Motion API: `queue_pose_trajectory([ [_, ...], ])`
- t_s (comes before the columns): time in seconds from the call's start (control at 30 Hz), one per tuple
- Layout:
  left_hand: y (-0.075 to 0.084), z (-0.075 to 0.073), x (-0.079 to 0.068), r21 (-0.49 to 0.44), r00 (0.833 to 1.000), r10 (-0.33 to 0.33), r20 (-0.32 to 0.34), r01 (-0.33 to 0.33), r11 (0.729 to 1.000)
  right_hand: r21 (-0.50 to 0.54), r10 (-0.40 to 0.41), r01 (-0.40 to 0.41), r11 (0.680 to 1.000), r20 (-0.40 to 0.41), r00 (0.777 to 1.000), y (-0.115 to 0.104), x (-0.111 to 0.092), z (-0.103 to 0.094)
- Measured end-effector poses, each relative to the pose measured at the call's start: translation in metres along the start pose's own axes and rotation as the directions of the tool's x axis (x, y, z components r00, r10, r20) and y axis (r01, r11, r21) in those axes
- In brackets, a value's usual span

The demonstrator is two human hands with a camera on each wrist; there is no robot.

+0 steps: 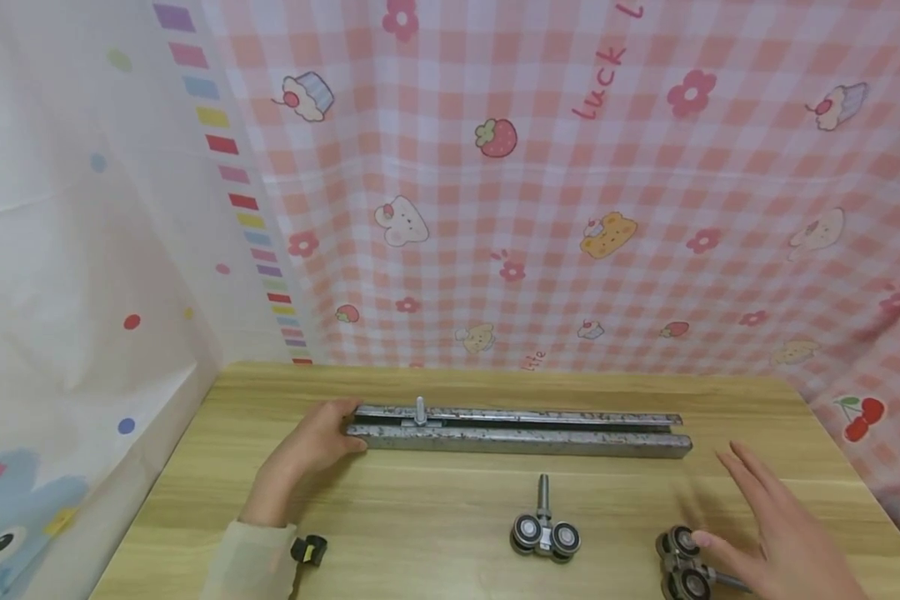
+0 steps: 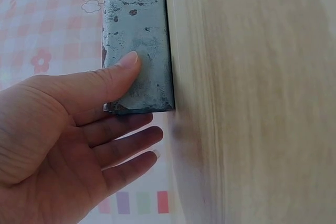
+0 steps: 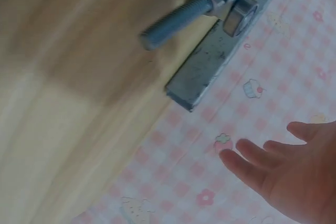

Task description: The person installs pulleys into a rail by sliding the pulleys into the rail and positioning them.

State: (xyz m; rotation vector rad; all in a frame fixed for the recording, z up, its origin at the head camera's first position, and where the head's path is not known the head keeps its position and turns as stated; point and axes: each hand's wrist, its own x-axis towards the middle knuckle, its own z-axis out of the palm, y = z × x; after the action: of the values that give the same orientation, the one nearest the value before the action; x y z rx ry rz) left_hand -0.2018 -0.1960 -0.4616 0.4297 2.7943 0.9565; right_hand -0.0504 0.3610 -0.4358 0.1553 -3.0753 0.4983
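Observation:
A long slotted metal rail [image 1: 525, 445], scuffed and pitted, lies across the table. My left hand [image 1: 321, 437] grips its left end, with the thumb [image 2: 123, 72] on the near face and the other fingers behind or past the end. An upright threaded bolt [image 1: 420, 410] stands out of the slot near that end. At the right, my right hand [image 1: 787, 533] is open with fingers spread, its thumb overlapping a roller trolley [image 1: 678, 567] in the head view. This trolley has black-and-steel wheels and a threaded stem, seen larger in the right wrist view [image 3: 178, 22].
A second roller trolley [image 1: 545, 533] rests on the wooden table [image 1: 420, 508], in front of the rail, its stem pointing away. Beside the left sleeve is a small black piece [image 1: 311, 550] with a yellow mark. A pink checked cloth [image 1: 540, 183] hangs behind the table.

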Motion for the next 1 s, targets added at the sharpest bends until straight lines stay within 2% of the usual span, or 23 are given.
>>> queue_pose_trajectory([
  [0.2, -0.003, -0.001, -0.003, 0.004, 1.0, 0.004, -0.009, -0.004, 1.0, -0.028, 0.042, -0.04, 0.999, 0.075, 0.996, 0.013, -0.009, 0.008],
  [0.3, -0.003, -0.001, -0.003, 0.002, 1.0, 0.009, -0.004, -0.009, 1.0, -0.042, 0.075, -0.07, 0.997, 0.139, 0.987, 0.022, -0.012, 0.012],
  [0.4, -0.003, -0.001, -0.003, 0.004, 1.0, 0.007, -0.002, -0.007, 1.0, -0.07, 0.123, -0.11, 0.991, 0.215, 0.969, 0.03, -0.013, 0.016],
  [0.53, -0.001, -0.001, -0.002, 0.014, 1.0, 0.013, -0.007, -0.012, 1.0, -0.103, 0.15, -0.128, 0.986, 0.253, 0.956, 0.038, -0.018, 0.023],
  [0.63, -0.001, -0.001, -0.001, 0.011, 1.0, 0.008, -0.006, -0.008, 1.0, -0.098, 0.159, -0.137, 0.986, 0.277, 0.947, 0.042, -0.021, 0.029],
  [0.83, 0.0, 0.0, -0.001, 0.013, 1.0, -0.005, 0.003, 0.005, 1.0, -0.06, 0.215, -0.208, 0.976, 0.375, 0.902, 0.047, -0.022, 0.036],
  [1.0, 0.0, 0.001, 0.001, 0.009, 1.0, -0.004, 0.002, 0.004, 1.0, -0.052, 0.242, -0.241, 0.969, 0.396, 0.886, 0.051, -0.023, 0.041],
])
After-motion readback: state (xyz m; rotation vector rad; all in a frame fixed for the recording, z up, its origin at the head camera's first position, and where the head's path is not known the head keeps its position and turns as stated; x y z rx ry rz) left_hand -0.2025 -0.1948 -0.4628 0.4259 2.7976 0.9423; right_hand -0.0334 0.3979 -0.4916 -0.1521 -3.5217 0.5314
